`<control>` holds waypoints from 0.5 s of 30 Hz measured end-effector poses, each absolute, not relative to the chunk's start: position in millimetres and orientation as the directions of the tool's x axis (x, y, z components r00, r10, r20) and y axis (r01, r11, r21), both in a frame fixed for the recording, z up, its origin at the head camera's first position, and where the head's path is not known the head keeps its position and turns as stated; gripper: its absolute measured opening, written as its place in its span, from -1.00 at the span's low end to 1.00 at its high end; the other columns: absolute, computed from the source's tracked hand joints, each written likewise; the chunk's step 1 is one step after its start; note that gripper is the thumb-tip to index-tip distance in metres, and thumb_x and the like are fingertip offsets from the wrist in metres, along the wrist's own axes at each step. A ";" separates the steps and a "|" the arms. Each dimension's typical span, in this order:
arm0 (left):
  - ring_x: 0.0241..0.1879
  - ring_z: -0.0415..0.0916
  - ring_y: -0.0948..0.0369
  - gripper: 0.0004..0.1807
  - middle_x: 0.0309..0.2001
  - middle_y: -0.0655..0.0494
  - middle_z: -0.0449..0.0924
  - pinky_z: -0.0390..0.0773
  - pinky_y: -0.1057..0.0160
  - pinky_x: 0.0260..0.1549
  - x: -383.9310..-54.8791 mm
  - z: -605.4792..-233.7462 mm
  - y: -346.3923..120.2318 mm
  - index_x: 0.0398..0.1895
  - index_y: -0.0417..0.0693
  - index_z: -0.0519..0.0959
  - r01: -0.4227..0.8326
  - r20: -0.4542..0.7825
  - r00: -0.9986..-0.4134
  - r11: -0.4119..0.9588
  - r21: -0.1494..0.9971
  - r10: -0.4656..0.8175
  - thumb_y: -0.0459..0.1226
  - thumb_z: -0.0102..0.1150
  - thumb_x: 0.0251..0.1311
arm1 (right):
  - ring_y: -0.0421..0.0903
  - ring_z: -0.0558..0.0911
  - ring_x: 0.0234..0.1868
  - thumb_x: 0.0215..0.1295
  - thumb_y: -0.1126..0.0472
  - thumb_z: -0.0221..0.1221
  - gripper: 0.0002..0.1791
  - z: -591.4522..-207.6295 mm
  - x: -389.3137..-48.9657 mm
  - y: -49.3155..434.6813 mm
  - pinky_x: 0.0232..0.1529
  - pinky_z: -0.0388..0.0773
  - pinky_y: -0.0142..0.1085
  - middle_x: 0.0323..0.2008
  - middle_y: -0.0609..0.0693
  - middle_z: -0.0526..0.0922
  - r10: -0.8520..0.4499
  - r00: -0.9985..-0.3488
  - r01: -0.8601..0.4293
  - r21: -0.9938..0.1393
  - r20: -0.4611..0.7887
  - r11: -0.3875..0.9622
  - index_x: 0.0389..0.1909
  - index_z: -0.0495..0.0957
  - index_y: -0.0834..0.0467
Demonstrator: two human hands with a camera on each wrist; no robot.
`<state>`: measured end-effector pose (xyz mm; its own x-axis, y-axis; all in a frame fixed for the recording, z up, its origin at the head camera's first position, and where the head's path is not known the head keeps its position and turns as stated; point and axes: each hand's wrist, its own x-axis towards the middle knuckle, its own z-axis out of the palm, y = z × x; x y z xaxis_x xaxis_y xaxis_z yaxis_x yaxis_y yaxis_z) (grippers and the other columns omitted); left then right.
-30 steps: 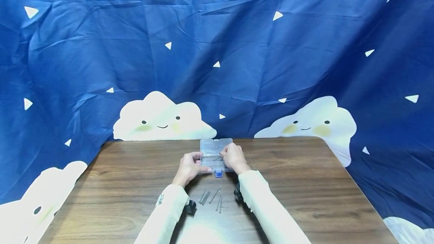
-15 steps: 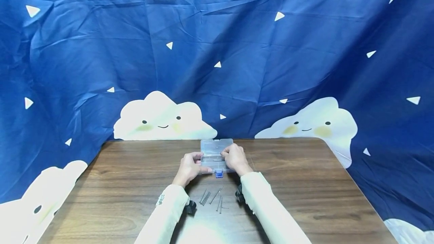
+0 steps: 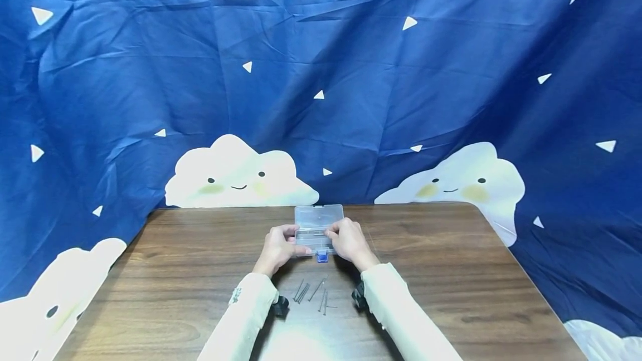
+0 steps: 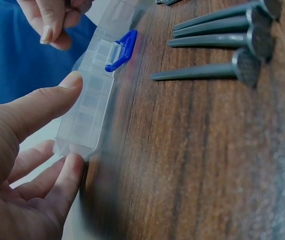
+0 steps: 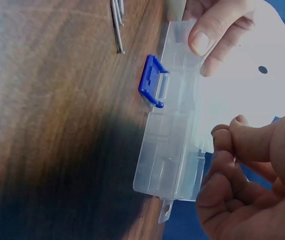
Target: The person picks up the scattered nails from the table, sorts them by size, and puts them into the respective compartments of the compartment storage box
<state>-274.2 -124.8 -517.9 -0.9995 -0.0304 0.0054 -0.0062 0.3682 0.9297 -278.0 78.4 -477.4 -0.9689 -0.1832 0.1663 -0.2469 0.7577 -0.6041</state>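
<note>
A clear plastic box (image 3: 319, 226) stands on the table with its lid up at the back and a blue latch (image 3: 322, 257) in front. My left hand (image 3: 292, 239) grips the box's left end, thumb (image 4: 42, 105) on the front rim and fingers under the end. My right hand (image 3: 335, 234) hovers at the box's right end with curled fingers (image 5: 232, 150); thumb and forefinger tips meet and I see nothing between them. A thin dark nail lies inside the box. Several loose grey nails (image 3: 313, 293) lie on the table just before the box, also close in the left wrist view (image 4: 217, 45).
The brown wooden table (image 3: 451, 283) ends at a blue cloth backdrop (image 3: 351, 99) with white clouds right behind the box. Both sleeves (image 3: 401, 316) rest on the table either side of the nails.
My right hand has drawn back a little from over the box toward its right front corner. The left hand and the box have stayed put.
</note>
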 end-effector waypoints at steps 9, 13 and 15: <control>-0.15 0.65 0.07 -0.15 -0.07 -0.12 0.70 0.66 0.16 -0.16 -273.3 -517.9 -125.5 0.16 -0.29 0.60 0.005 0.016 -1.000 0.375 0.927 -0.026 -0.37 0.74 -0.40 | -0.16 0.51 -0.43 0.32 0.25 0.30 -0.83 -475.6 -259.4 84.2 -0.27 0.52 -0.18 -0.55 -0.22 0.62 -0.246 -0.953 -0.303 -0.618 0.179 0.725 -0.47 0.77 0.10; -0.18 0.67 0.08 -0.16 -0.10 -0.12 0.71 0.66 0.17 -0.17 -273.1 -518.1 -126.0 0.14 -0.30 0.60 0.007 0.018 -0.999 0.372 0.928 -0.026 -0.37 0.74 -0.40 | -0.19 0.53 -0.45 0.29 0.28 0.30 -0.80 -476.5 -249.8 88.6 -0.25 0.55 -0.17 -0.55 -0.23 0.63 -0.280 -0.942 -0.333 -0.625 0.185 0.706 -0.54 0.74 0.09; -0.17 0.67 0.09 -0.16 -0.10 -0.12 0.71 0.66 0.17 -0.17 -272.9 -517.6 -126.2 0.15 -0.30 0.60 0.007 0.018 -1.000 0.370 0.929 -0.025 -0.38 0.74 -0.40 | -0.22 0.54 -0.46 0.29 0.30 0.30 -0.78 -476.7 -244.8 90.7 -0.25 0.56 -0.17 -0.54 -0.23 0.64 -0.299 -0.935 -0.350 -0.624 0.190 0.699 -0.57 0.72 0.09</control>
